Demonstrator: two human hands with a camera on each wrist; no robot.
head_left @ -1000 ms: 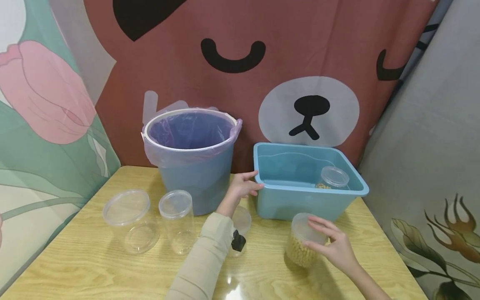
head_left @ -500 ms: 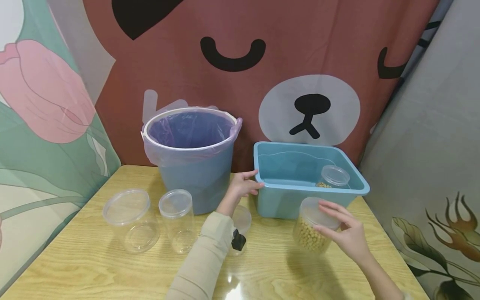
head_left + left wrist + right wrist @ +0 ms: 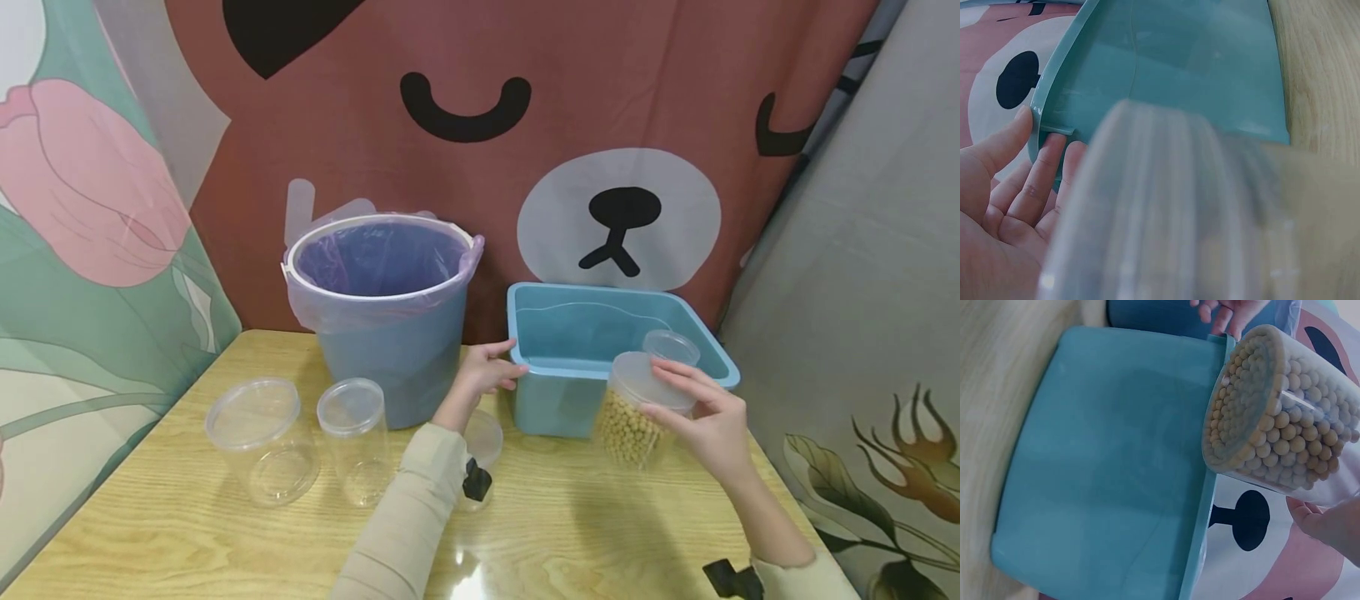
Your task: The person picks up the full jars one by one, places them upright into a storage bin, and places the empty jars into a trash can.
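Note:
My right hand holds a clear lidded jar by its top, thumb and fingers at the lid's edge. Small round beige balls fill much of this jar, which hangs upright above the table before the bin's front wall. In the right wrist view the jar shows its bottom and side. My left hand pinches the left front corner of the blue plastic bin, thumb and fingertips at its rim. Inside the bin at the right stands another lidded jar, partly hidden by the held jar.
Two empty lidded jars stand at the left of the wooden table. Under my left forearm is another clear jar, blurred in the left wrist view. A bucket with a purple liner stands behind. Printed curtains hang around the table.
My right hand has lifted the filled jar off the table, upward and slightly right, to just before the bin's rim. The left hand has stayed at the bin's corner.

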